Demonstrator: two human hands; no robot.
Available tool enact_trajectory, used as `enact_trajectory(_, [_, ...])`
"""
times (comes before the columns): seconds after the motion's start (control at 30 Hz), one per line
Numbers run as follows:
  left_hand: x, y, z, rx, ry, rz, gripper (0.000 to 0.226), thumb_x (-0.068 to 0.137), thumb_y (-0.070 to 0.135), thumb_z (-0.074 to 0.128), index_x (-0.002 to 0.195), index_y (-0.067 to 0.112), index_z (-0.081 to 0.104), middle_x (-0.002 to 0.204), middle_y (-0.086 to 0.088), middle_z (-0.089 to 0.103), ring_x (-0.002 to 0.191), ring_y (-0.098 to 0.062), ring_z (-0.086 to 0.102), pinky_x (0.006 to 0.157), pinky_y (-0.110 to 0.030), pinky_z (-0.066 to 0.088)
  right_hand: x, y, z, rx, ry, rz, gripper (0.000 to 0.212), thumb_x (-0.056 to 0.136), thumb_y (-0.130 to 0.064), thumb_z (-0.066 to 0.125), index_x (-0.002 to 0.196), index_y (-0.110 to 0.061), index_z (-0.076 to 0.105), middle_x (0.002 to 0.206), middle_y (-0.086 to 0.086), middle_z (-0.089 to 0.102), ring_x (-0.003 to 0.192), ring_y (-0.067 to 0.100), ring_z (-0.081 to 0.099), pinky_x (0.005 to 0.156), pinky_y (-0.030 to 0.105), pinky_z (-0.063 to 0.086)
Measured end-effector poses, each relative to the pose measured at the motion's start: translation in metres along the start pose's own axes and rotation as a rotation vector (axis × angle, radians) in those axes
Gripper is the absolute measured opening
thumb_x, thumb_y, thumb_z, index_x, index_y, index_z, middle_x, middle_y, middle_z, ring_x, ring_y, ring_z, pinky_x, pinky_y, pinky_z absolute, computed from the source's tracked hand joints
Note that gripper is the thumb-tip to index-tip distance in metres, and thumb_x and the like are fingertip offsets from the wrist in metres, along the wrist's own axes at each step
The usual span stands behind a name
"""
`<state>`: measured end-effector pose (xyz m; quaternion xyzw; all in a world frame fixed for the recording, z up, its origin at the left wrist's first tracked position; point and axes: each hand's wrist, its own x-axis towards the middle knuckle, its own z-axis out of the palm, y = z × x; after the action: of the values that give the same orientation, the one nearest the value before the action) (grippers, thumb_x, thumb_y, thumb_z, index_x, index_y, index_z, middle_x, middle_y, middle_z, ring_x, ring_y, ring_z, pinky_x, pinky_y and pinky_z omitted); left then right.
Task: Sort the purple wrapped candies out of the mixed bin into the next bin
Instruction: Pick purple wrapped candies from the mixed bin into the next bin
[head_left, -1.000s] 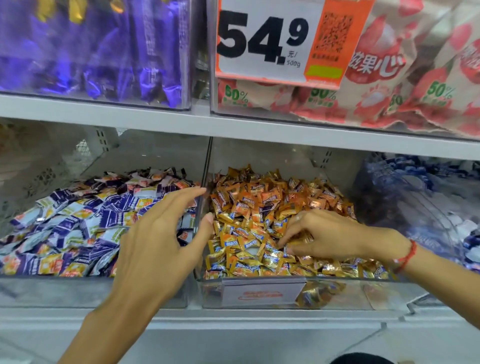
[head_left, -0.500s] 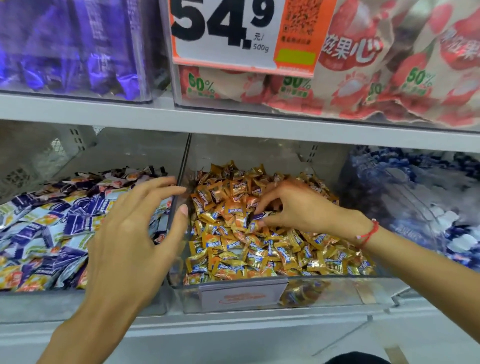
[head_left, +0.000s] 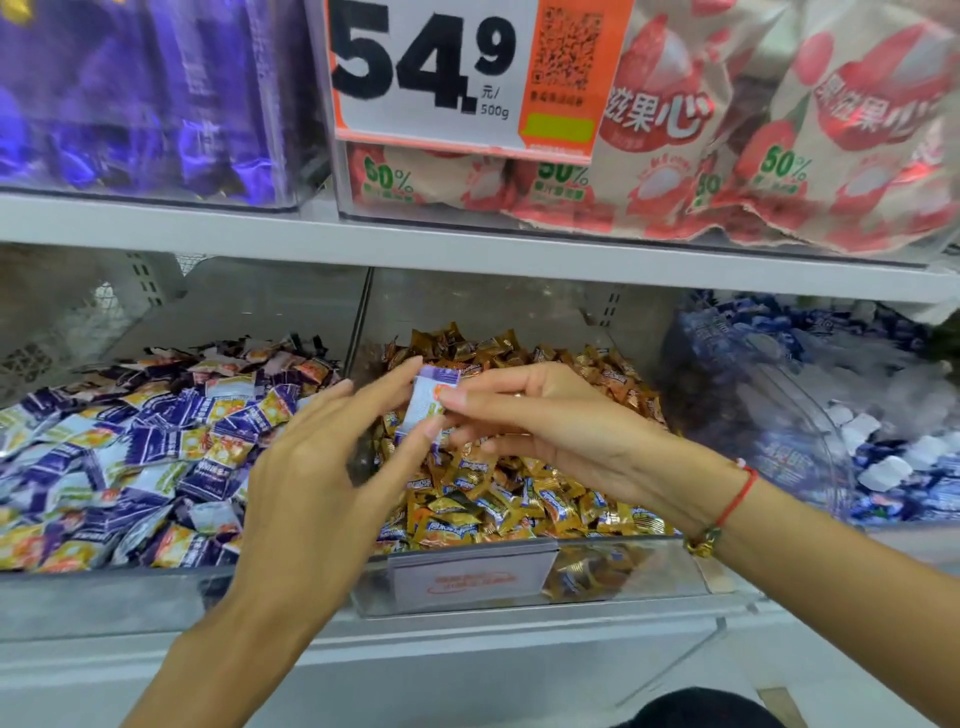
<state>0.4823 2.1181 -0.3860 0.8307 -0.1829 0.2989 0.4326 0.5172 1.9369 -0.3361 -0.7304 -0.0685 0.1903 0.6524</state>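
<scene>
A purple-and-white wrapped candy (head_left: 430, 397) is held in the air above the left part of the middle bin (head_left: 649, 571), which is filled with gold-wrapped candies (head_left: 519, 493). My right hand (head_left: 545, 421) pinches the candy's right edge with its fingertips. My left hand (head_left: 322, 467) meets it from the left, thumb under the candy and index finger at its top. Beside the middle bin, the left bin (head_left: 104, 597) holds a heap of purple, white and yellow wrapped candies (head_left: 156, 441).
A clear divider (head_left: 358, 322) separates the two bins. A third bin of blue-and-white candies (head_left: 831, 415) stands at the right. The shelf above (head_left: 467, 249) carries purple bags, red-and-beige bags and a 54.9 price tag (head_left: 431, 73). A label holder (head_left: 467, 577) fronts the middle bin.
My right hand has lifted out of the gold candies with a purple candy and moved left. My left hand has moved right from the divider to meet it, and both now touch the candy.
</scene>
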Motion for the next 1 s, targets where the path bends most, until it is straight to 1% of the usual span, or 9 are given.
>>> enact_trajectory(0.1, [0.002, 0.004, -0.002, -0.119, 0.056, -0.023, 0.040, 0.084, 0.042, 0.066, 0.122, 0.037, 0.060, 0.106, 0.029, 0.064, 0.101, 0.007, 0.062, 0.090, -0.010, 0.046, -0.005, -0.005, -0.005, -0.134, -0.019, -0.062, 0.022, 0.085, -0.023, 0.071, 0.106, -0.016, 0.073, 0.095, 0.003, 0.075, 0.085, 0.011, 0.070, 0.068, 0.015, 0.053])
enact_trajectory(0.23, [0.004, 0.002, -0.008, -0.141, 0.069, -0.046, 0.039, 0.083, 0.036, 0.068, 0.121, 0.036, 0.057, 0.104, 0.028, 0.063, 0.101, 0.008, 0.059, 0.088, -0.004, 0.041, -0.007, 0.009, -0.037, -0.935, -0.026, 0.029, 0.014, 0.089, -0.015, 0.065, 0.095, -0.023, 0.075, 0.087, -0.012, 0.073, 0.085, 0.011, 0.069, 0.076, 0.026, 0.057])
enact_trajectory(0.37, [0.007, -0.004, -0.014, -0.116, 0.096, -0.057, 0.030, 0.085, 0.036, 0.069, 0.113, 0.038, 0.059, 0.105, 0.029, 0.062, 0.101, 0.009, 0.058, 0.088, -0.003, 0.038, 0.004, 0.043, -0.043, -1.531, -0.075, 0.144, 0.028, 0.090, -0.012, 0.050, 0.105, -0.018, 0.072, 0.108, 0.000, 0.071, 0.099, 0.022, 0.065, 0.084, 0.037, 0.055])
enact_trajectory(0.47, [0.006, -0.005, -0.017, -0.098, 0.108, -0.044, 0.027, 0.086, 0.034, 0.069, 0.110, 0.036, 0.061, 0.104, 0.029, 0.063, 0.100, 0.010, 0.058, 0.088, -0.003, 0.039, 0.014, 0.039, -0.034, -1.253, -0.241, 0.138, 0.038, 0.093, -0.002, 0.047, 0.125, -0.015, 0.064, 0.101, -0.002, 0.070, 0.097, 0.023, 0.065, 0.086, 0.038, 0.055])
enact_trajectory(0.6, [0.005, -0.004, -0.018, -0.079, 0.102, -0.016, 0.025, 0.085, 0.039, 0.062, 0.109, 0.044, 0.058, 0.107, 0.035, 0.059, 0.100, 0.012, 0.056, 0.088, -0.002, 0.037, 0.014, 0.014, -0.026, -0.688, -0.464, 0.061, 0.046, 0.096, 0.005, 0.047, 0.135, -0.019, 0.050, 0.133, 0.003, 0.059, 0.119, 0.009, 0.058, 0.099, 0.021, 0.047])
enact_trajectory(0.73, [0.005, -0.001, -0.017, -0.066, 0.089, -0.001, 0.025, 0.086, 0.036, 0.063, 0.109, 0.044, 0.058, 0.108, 0.036, 0.058, 0.100, 0.014, 0.056, 0.086, 0.000, 0.036, 0.015, 0.010, -0.044, -0.971, -0.246, -0.149, 0.020, 0.093, -0.011, 0.062, 0.109, -0.017, 0.071, 0.104, -0.013, 0.070, 0.092, -0.006, 0.062, 0.078, 0.012, 0.048])
enact_trajectory(0.8, [0.005, -0.002, -0.016, -0.067, 0.092, -0.008, 0.026, 0.084, 0.033, 0.063, 0.109, 0.040, 0.060, 0.109, 0.032, 0.058, 0.100, 0.014, 0.056, 0.086, 0.000, 0.036, 0.011, 0.020, -0.054, -1.178, -0.266, -0.135, 0.015, 0.089, -0.021, 0.068, 0.102, -0.022, 0.075, 0.096, -0.013, 0.073, 0.085, -0.001, 0.063, 0.076, 0.023, 0.052])
enact_trajectory(0.9, [0.004, -0.003, -0.015, -0.070, 0.083, -0.014, 0.027, 0.084, 0.034, 0.064, 0.109, 0.041, 0.059, 0.107, 0.039, 0.058, 0.100, 0.015, 0.055, 0.086, 0.001, 0.036, 0.004, 0.044, -0.059, -1.408, -0.376, -0.151, 0.031, 0.086, -0.036, 0.069, 0.117, -0.037, 0.068, 0.107, -0.009, 0.064, 0.095, 0.008, 0.054, 0.080, 0.033, 0.046])
enact_trajectory(1.0, [0.004, -0.002, -0.014, -0.062, 0.077, -0.003, 0.025, 0.085, 0.041, 0.061, 0.110, 0.044, 0.058, 0.104, 0.042, 0.056, 0.099, 0.016, 0.055, 0.086, 0.001, 0.037, 0.009, 0.057, -0.053, -1.543, -0.397, -0.269, 0.042, 0.087, -0.028, 0.066, 0.128, -0.037, 0.060, 0.098, -0.004, 0.049, 0.088, 0.010, 0.038, 0.065, 0.031, 0.032])
